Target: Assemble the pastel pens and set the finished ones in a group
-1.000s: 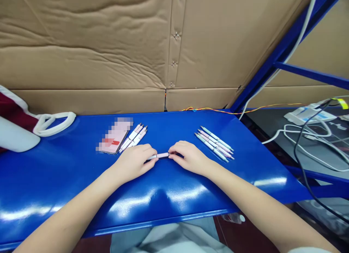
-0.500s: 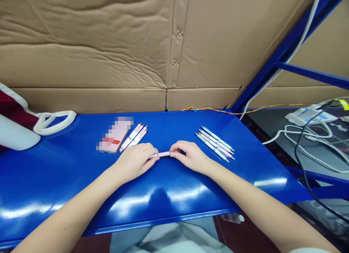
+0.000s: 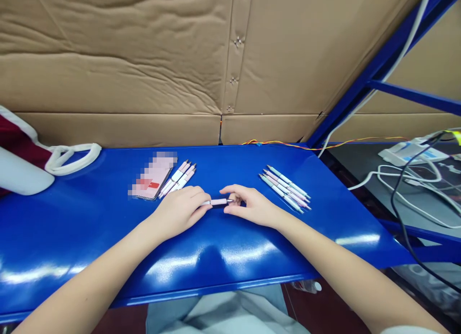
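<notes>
My left hand [image 3: 180, 209] is closed around one end of a pink pen [image 3: 218, 202] lying crosswise just above the blue table [image 3: 90, 228]. My right hand [image 3: 252, 205] pinches the pen's other end with thumb and fingers, where a dark tip shows. To the left lies a small group of pink and white pens [image 3: 179, 177] beside a notebook [image 3: 153, 178]. To the right, close to my right wrist, several pastel pens [image 3: 286, 186] lie in a row.
A cardboard wall [image 3: 144, 60] backs the table. A white and red bag with loop handles [image 3: 43, 161] sits at the far left. A blue frame post [image 3: 360, 84] rises on the right, with white and black cables and a power strip [image 3: 410, 154] beyond it.
My right hand's fingers have shifted slightly along the pen and a dark tip now shows at its right end. Both hands stay at the same spot.
</notes>
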`<state>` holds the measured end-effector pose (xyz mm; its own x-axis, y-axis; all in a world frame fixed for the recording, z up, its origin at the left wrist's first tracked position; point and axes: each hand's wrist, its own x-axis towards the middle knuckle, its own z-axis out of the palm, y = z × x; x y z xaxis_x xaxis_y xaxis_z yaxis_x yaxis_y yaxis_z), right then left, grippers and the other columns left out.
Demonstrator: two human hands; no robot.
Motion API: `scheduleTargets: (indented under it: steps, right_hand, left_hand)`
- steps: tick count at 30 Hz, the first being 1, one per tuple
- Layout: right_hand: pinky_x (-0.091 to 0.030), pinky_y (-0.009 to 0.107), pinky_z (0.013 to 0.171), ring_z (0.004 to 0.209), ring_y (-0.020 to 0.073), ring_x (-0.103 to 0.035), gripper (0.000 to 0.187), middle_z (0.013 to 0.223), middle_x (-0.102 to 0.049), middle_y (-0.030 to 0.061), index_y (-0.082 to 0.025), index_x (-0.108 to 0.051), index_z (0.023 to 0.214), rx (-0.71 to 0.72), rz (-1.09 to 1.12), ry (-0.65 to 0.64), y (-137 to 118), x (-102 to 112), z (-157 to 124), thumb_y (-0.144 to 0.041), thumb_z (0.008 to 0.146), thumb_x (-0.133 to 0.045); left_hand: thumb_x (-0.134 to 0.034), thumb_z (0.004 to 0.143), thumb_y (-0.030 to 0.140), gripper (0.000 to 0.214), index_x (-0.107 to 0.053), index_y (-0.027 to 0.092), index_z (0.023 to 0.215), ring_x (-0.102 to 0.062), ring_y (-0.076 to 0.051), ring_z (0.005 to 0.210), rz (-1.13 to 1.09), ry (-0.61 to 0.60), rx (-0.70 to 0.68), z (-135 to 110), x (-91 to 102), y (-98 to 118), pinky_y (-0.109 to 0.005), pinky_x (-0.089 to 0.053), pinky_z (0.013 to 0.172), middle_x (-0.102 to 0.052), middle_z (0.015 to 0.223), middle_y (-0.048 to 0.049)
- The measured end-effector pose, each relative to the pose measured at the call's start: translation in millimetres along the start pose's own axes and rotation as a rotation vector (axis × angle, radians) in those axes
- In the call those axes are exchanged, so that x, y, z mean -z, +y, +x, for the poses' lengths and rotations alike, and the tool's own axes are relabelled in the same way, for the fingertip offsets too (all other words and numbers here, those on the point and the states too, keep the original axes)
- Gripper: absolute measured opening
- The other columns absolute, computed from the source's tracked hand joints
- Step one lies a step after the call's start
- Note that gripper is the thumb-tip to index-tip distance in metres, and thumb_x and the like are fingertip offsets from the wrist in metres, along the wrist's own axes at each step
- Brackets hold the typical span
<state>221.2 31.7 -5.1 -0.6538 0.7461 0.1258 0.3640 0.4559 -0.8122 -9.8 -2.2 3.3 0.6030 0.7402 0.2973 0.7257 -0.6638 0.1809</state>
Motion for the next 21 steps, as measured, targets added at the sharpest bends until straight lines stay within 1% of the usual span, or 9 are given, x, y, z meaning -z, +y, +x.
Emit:
scheduleTargets:
  steps: [1,6,10,12,13,15,17,19,21]
  right_hand:
    - [-0.045,0.023,0.062,0.064,0.0117,-0.057,0.024,0.073,-0.062,-0.0029,-0.019,-0.054,0.102,-0.021,0.039,0.003,-0.9,-0.1,-0.5,-0.023,0.080,-0.063]
    - [-0.046,0.023,0.064,0.064,0.0117,-0.061,0.004,0.069,-0.066,-0.0013,-0.019,-0.052,0.082,-0.108,0.134,-0.009,-3.3,-1.6,-0.4,-0.021,0.084,-0.054]
    - [-0.045,0.022,0.057,0.053,0.0094,-0.055,0.024,0.069,-0.067,0.0012,-0.017,-0.058,0.076,-0.161,0.119,-0.030,-0.8,-2.6,1.3,-0.030,0.090,-0.044]
    - [-0.043,0.022,0.055,0.052,0.0090,-0.052,0.024,0.069,-0.065,0.0006,-0.017,-0.061,0.083,-0.154,0.113,-0.027,1.4,-2.5,1.5,-0.034,0.089,-0.046]
    - [-0.042,0.022,0.054,0.053,0.0090,-0.052,0.021,0.072,-0.064,0.0000,-0.017,-0.061,0.090,-0.144,0.126,-0.013,2.5,-2.3,1.3,-0.036,0.086,-0.052]
    - [-0.041,0.021,0.054,0.055,0.0089,-0.051,0.026,0.076,-0.062,-0.0014,-0.019,-0.058,0.099,-0.125,0.139,0.021,4.1,-1.5,0.8,-0.034,0.078,-0.063]
    - [-0.039,0.021,0.054,0.055,0.0086,-0.049,0.022,0.072,-0.059,-0.0030,-0.019,-0.058,0.093,-0.114,0.099,0.045,4.6,-0.4,0.6,-0.030,0.077,-0.065]
    - [-0.039,0.022,0.057,0.056,0.0097,-0.050,0.012,0.065,-0.057,-0.0029,-0.018,-0.060,0.081,-0.089,0.009,0.040,3.8,0.6,0.9,-0.029,0.083,-0.057]
    - [-0.040,0.024,0.063,0.063,0.0116,-0.053,0.023,0.066,-0.059,-0.0006,-0.017,-0.061,0.075,-0.036,-0.085,0.021,2.3,1.6,1.4,-0.030,0.089,-0.049]
  left_hand:
    - [-0.044,0.093,0.028,0.019,-0.060,0.020,0.096,-0.059,-0.016,0.080,-0.004,0.003,0.001,0.2,0.1,0.0,-0.027,-0.044,0.070,-0.063,0.089,-0.0024]
    - [-0.044,0.093,0.028,0.019,-0.061,0.019,0.095,-0.058,-0.015,0.078,-0.007,0.004,-0.002,0.7,0.3,0.4,-0.027,-0.043,0.068,-0.063,0.087,-0.0022]
    - [-0.043,0.094,0.029,0.020,-0.061,0.020,0.096,-0.058,-0.015,0.079,-0.013,0.014,-0.007,0.3,-0.8,-0.3,-0.026,-0.044,0.069,-0.063,0.087,-0.0026]
    - [-0.043,0.094,0.029,0.020,-0.061,0.020,0.096,-0.058,-0.015,0.079,-0.013,0.021,-0.012,0.1,-1.2,-0.8,-0.026,-0.043,0.070,-0.063,0.088,-0.0025]
    - [-0.043,0.094,0.029,0.020,-0.061,0.020,0.096,-0.058,-0.016,0.079,-0.012,0.024,-0.013,0.0,-1.3,-1.0,-0.027,-0.043,0.070,-0.063,0.088,-0.0026]
    - [-0.044,0.093,0.030,0.020,-0.060,0.020,0.096,-0.059,-0.016,0.080,-0.010,0.026,-0.011,0.0,-1.2,-1.2,-0.027,-0.043,0.070,-0.063,0.089,-0.0028]
    - [-0.044,0.093,0.029,0.019,-0.060,0.020,0.096,-0.059,-0.016,0.079,-0.012,0.023,-0.006,0.0,-1.1,-1.4,-0.027,-0.043,0.069,-0.063,0.089,-0.0030]
    - [-0.044,0.093,0.030,0.019,-0.060,0.020,0.096,-0.059,-0.016,0.079,-0.014,0.020,0.002,-0.1,-1.2,-1.7,-0.026,-0.043,0.069,-0.063,0.088,-0.0029]
    - [-0.044,0.093,0.031,0.019,-0.060,0.020,0.096,-0.059,-0.016,0.080,-0.009,0.021,0.005,-0.3,-1.6,-2.0,-0.026,-0.043,0.070,-0.063,0.089,-0.0025]
